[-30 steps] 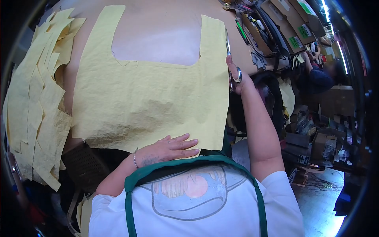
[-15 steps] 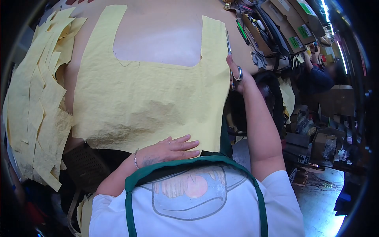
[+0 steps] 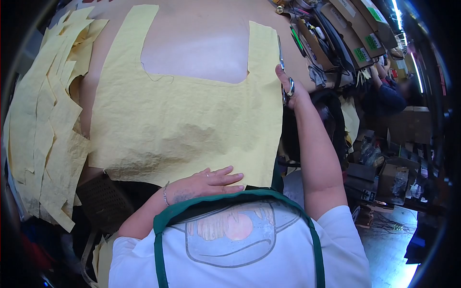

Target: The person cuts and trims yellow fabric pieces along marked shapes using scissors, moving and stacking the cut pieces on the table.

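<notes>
The yellow cloth (image 3: 230,115), centre frame, has its upper notch; whether cutting is complete is unclear. The right hand (image 3: 298,95) grips scissors (image 3: 291,87) at the right edge; the left hand (image 3: 201,182) lies spread, lower centre.

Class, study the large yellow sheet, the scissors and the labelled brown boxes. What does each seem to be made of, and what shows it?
Yellow sheet: probably matt woven cloth, creased, with a loose thread at its cutout.
Scissors: polished metal, likely steel, from their bright glints.
Brown boxes: probably matt cardboard, with flat, stiff-looking panels.
</notes>
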The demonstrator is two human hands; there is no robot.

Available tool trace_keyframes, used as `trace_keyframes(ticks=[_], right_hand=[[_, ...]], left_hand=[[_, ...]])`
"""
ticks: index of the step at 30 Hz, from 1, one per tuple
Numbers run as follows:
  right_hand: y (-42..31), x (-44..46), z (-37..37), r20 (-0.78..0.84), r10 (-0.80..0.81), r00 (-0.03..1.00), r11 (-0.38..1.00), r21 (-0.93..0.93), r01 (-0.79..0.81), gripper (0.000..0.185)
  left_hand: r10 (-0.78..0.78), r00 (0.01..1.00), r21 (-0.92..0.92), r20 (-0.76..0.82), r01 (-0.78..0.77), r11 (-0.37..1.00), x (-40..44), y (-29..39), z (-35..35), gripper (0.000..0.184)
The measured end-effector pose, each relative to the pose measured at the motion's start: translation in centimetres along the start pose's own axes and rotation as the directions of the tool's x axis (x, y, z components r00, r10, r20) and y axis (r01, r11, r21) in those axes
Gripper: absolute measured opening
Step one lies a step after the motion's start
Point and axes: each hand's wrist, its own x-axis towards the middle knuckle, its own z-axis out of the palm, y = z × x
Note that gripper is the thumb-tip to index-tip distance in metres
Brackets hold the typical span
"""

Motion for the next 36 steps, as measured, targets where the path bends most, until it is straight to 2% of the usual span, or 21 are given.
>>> trace_keyframes(ticks=[8,12,16,22,26,29,32,35,36], right_hand=[[-2.6,-0.9,1.0,0.024,0.031,0.999,0.999,0.028,-0.032,0.069],[-1.1,2.3,0.1,-0.053,-0.02,0.998,0.999,0.039,0.022,0.062],[0.0,4.4,-0.7,-0.022,-0.07,0.997,0.997,0.042,0.071,0.057],[-0.9,3.1,-0.5,-0.014,-0.058,0.998,0.998,0.015,0.059,0.056],[-1.8,1.8,-0.2,-0.019,-0.087,0.996,0.994,-0.061,0.085,0.056],[-2.9,-1.0,1.0,-0.131,-0.076,0.989,0.987,-0.148,0.056,0.056],[-3.0,-0.4,0.7,-0.185,-0.06,0.981,0.996,-0.078,0.046,0.061],[-2.5,0.6,-1.2,-0.161,-0.052,0.986,0.968,0.235,0.089,0.064],[-2.9,-0.2,-1.2,-0.183,-0.102,0.978,0.965,0.222,0.143,0.064]], left_hand=[[-0.036,0.999,-0.019,0.008,0.036,0.999,-0.1,-0.6,0.4,0.053],[-0.041,0.999,-0.039,-0.005,0.041,0.998,-0.1,-0.8,0.5,0.053],[0.002,1.0,-0.069,-0.03,-0.004,0.998,-0.1,-0.9,0.3,0.054],[-0.015,0.999,0.059,-0.037,0.017,0.998,-0.1,-0.9,0.3,0.053],[-0.034,0.999,-0.07,-0.036,0.031,0.997,0.0,-0.8,0.0,0.051],[-0.078,0.996,-0.099,-0.03,0.075,0.992,-0.1,-0.6,0.0,0.048],[-0.088,0.996,-0.143,-0.031,0.083,0.986,0.0,-0.4,0.0,0.046],[-0.133,0.991,-0.193,-0.025,0.126,0.973,-0.1,0.6,-0.8,0.047],[-0.163,0.986,-0.2,-0.022,0.155,0.967,-0.2,1.1,-1.2,0.046]])
